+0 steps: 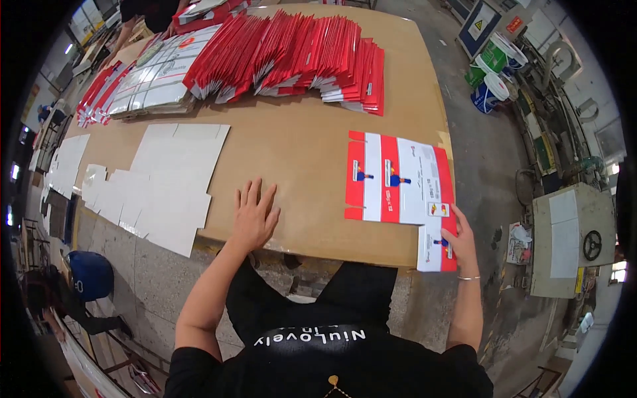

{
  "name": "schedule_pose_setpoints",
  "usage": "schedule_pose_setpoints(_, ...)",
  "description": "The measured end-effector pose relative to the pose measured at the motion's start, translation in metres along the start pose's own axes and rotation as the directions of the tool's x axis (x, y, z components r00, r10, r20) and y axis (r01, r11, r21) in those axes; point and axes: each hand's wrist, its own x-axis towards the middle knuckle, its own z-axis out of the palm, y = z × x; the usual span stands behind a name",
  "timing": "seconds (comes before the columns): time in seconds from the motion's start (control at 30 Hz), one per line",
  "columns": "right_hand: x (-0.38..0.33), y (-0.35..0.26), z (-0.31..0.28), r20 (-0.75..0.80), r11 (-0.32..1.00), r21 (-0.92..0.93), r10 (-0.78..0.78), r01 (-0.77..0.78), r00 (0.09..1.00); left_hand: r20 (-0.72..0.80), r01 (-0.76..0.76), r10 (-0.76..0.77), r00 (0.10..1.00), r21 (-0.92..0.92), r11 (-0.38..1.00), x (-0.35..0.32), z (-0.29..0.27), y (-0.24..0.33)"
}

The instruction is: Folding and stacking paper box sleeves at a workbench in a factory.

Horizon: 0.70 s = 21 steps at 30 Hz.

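Observation:
My left hand (253, 217) lies palm down on the brown tabletop (292, 152), near the front edge, with its fingers apart and nothing in them. At the right, my right hand (462, 237) grips the near right edge of a flat carton blank (413, 166), the thumb on top and the other fingers partly hidden. This unfolded blank is red and white with small blue prints, and its narrow flap reaches over the table's front edge. To the left of my left hand, plain white carton blanks (174, 166) lie flat, some jutting past the table edge.
Several folded red and white cartons (292, 56) stand in a leaning row at the back. Left of them sits a strapped stack of white cartons (162, 73). Paint-type buckets (490, 93) and machinery (564, 239) stand on the floor at right. Another person (142, 14) is at the far left.

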Motion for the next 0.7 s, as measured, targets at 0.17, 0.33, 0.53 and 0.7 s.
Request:
schedule_pose_setpoints(0.17,0.033,-0.006,-0.065,0.357,0.950,0.269,0.056,-0.161,0.932,-0.007,0.010,-0.010,1.000,-0.053,0.999,0.011,0.006,0.005)
schedule_pose_setpoints(0.33,0.183,0.000,-0.093,0.186,0.995,0.029,-0.104,0.100,0.977,-0.024,-0.001,0.000,1.000,-0.054,0.999,0.018,-0.005,0.010)
schedule_pose_setpoints(0.53,0.399,0.000,-0.004,0.088,0.920,-0.247,-0.292,0.305,0.952,-0.012,0.023,-0.024,1.000,-0.079,0.997,0.004,0.007,-0.002)
schedule_pose_setpoints(0.7,0.445,-0.015,0.167,-0.006,0.775,-0.537,-0.399,0.334,0.917,0.022,0.076,-0.076,0.997,-0.023,0.997,-0.004,0.001,0.006)
